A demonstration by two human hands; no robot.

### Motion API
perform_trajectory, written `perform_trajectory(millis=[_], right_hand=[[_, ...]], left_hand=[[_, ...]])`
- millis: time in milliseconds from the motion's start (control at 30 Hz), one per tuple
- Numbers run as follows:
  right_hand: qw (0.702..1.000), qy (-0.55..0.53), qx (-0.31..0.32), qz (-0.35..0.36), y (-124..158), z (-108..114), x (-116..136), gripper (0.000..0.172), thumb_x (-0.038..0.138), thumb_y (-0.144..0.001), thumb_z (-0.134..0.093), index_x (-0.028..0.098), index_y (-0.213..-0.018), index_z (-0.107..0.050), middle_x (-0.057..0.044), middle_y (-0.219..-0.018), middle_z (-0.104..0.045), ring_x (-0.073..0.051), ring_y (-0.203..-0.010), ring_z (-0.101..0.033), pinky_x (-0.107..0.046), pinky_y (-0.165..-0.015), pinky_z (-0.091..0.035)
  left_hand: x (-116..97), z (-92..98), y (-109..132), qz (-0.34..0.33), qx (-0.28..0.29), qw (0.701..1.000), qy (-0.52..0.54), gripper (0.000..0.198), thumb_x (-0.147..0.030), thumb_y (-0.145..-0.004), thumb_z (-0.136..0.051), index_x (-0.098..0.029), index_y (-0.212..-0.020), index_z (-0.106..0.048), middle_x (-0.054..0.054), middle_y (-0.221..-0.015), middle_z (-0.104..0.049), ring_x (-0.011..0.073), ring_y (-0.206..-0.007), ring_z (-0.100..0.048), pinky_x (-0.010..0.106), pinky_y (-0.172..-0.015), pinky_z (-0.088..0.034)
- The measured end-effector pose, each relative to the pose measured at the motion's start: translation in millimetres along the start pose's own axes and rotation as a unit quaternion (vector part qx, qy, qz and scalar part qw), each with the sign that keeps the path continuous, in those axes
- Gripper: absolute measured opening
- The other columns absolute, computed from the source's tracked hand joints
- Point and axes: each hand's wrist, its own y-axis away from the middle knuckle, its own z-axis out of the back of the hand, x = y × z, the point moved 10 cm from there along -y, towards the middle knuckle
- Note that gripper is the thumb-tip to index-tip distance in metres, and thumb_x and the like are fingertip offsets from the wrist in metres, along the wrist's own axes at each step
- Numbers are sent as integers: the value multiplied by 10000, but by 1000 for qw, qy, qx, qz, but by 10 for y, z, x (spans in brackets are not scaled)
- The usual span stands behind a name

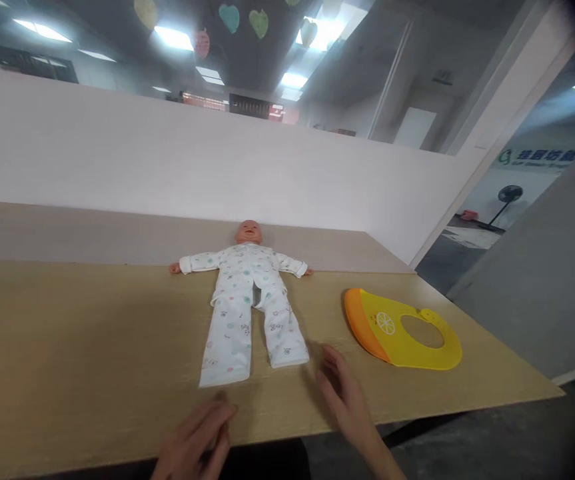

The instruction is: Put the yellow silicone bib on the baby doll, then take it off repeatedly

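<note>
A baby doll lies on its back with its arms spread, dressed in white printed pyjamas. The trouser legs point toward me, with their cuffs nearest. Just below the left cuff in view is my left hand, its fingers loosely bent, the thumb apart, and nothing seen in it. My right hand is by the other cuff, thumb and fingers apart, holding nothing. To the right of that hand lies a yellow bib with an orange pocket and a round neck opening.
The wooden table has its near edge just below my hands. A greyish board runs along its back, against a white wall with a window above. To the right are a doorway and a standing fan.
</note>
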Motion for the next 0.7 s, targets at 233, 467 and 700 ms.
perform_trajectory(millis=[233,467,700], right_hand=[[986,153,11,71,37,-69,183,377,286,-890,-454,199,-1257,-462,-87,-1269,-535,-199,-1164,-532,-365,-992,-474],[956,259,18,136,90,-209,345,383,220,-876,-452,196,-1258,-443,-87,-1247,-528,-198,-1158,-505,-382,-968,-481],[954,271,29,126,81,-246,323,371,226,-888,-443,202,-1258,-429,-77,-1256,-519,-186,-1172,-488,-373,-987,-466]], left_hand=[[-193,-238,-20,-145,-25,943,-299,385,-230,-802,-577,-162,-1181,-590,96,-1252,-619,218,-1108,-593,406,-1115,-272],[-180,-293,-132,-77,2,941,-328,439,-383,-848,-536,-140,-1211,-571,107,-1174,-662,267,-1055,-604,551,-1132,-43],[14,-422,-449,38,99,967,-231,420,-527,-860,-450,-201,-1021,-660,120,-938,-712,308,-896,-633,645,-1067,-118]])
